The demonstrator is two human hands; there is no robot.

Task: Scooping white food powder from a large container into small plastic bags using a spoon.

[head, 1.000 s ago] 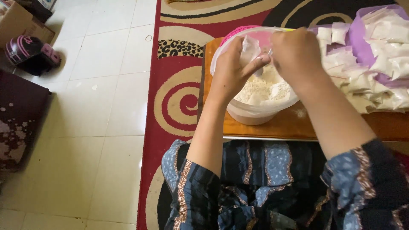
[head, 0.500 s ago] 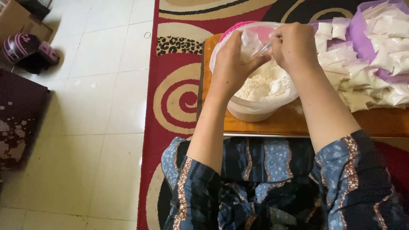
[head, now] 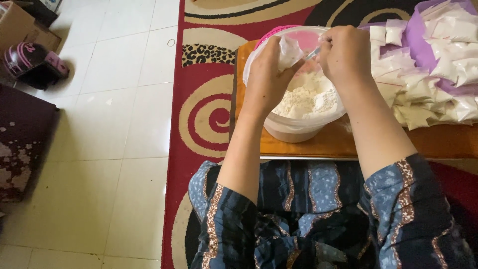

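Observation:
A clear plastic bowl (head: 294,130) holding white flour (head: 308,97) stands on a low wooden table (head: 348,144). My left hand (head: 266,74) holds a small clear plastic bag (head: 289,52) over the bowl. My right hand (head: 343,52) grips a thin spoon handle (head: 312,53) whose tip points into the bag's mouth. A pink lid or rim (head: 271,35) shows behind the bowl.
A heap of small filled white packets (head: 428,79) on purple plastic lies at the table's right. A red patterned rug (head: 209,114) lies under the table, white floor tiles (head: 109,129) to the left. A dark helmet (head: 32,65) and a cardboard box (head: 15,22) sit far left.
Both hands have lifted from down in the flour to above the bowl's rim. The small bag is now held up with the spoon at its mouth.

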